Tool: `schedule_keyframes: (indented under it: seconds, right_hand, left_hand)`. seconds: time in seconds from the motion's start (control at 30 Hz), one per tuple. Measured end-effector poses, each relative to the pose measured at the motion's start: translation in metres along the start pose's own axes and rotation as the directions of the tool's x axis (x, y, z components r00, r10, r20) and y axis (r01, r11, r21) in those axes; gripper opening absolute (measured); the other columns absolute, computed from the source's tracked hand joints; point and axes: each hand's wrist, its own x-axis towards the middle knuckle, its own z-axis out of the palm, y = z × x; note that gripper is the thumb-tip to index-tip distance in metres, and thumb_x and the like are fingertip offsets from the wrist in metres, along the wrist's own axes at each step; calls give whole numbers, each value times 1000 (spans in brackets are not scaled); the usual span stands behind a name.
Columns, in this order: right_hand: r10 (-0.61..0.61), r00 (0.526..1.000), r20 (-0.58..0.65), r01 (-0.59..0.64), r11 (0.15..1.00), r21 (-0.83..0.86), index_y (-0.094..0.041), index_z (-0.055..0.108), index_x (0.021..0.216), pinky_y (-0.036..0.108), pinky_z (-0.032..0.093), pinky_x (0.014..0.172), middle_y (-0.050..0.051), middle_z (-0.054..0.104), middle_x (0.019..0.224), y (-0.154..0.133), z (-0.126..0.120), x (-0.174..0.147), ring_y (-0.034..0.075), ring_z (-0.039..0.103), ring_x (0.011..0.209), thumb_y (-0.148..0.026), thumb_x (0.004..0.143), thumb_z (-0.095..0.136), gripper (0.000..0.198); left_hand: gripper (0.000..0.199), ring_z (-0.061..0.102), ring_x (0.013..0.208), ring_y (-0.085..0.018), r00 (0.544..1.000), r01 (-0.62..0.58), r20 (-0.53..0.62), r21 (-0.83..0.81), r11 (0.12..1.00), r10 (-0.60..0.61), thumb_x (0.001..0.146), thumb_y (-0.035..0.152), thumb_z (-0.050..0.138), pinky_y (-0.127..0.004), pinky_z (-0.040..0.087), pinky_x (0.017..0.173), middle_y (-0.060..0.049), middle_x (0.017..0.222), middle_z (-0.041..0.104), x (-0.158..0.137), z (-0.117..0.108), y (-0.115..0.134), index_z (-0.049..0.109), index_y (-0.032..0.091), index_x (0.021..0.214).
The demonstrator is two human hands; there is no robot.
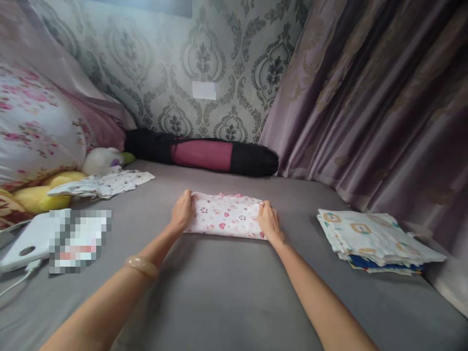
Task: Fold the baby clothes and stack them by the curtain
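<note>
A white cloth point(226, 218) printed with pink hearts and small flowers lies folded into a wide band on the grey bed sheet point(219, 292). At its left end, my left hand point(183, 212) pinches the upper corner, a pale bangle point(142, 265) on that forearm. Opposite it, my right hand point(269, 219) grips the upper right corner, fingers closed on the fabric. Between the hands the cloth's far edge looks slightly raised, with a bit of pink trim showing behind it.
Folded cloths point(376, 239) are stacked at the right, near the curtain point(329, 97). A black and maroon bolster point(201, 155) lies along the wall. On the left are a crumpled dotted cloth point(109, 183), plush toys point(102, 160), a white device with a cable point(32, 241) and a blurred item point(78, 241).
</note>
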Motion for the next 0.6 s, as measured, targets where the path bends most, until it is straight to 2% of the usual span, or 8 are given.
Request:
schedule_keyframes:
  seconds: [0.27, 0.6]
  right_hand:
    - [-63, 993, -98, 59, 997, -43, -18, 48, 119, 29, 41, 71, 11, 68, 106, -1, 15, 21, 23, 67, 92, -30, 103, 28, 28]
    - [-68, 991, -116, 62, 996, -57, -18, 50, 116, 27, 41, 72, 12, 67, 107, 0, 30, 44, 21, 66, 94, -30, 103, 28, 28]
  left_hand:
    - [22, 62, 92, -25, 999, 43, -11, 74, 996, -42, 97, 26, 26, -32, 42, 70, -14, 105, 64, 14, 16, 2, 45, 18, 106]
    - [27, 64, 91, -27, 995, 95, 22, 90, 991, -98, 97, 26, 25, -33, 43, 69, -16, 102, 66, 28, 24, 4, 47, 16, 109]
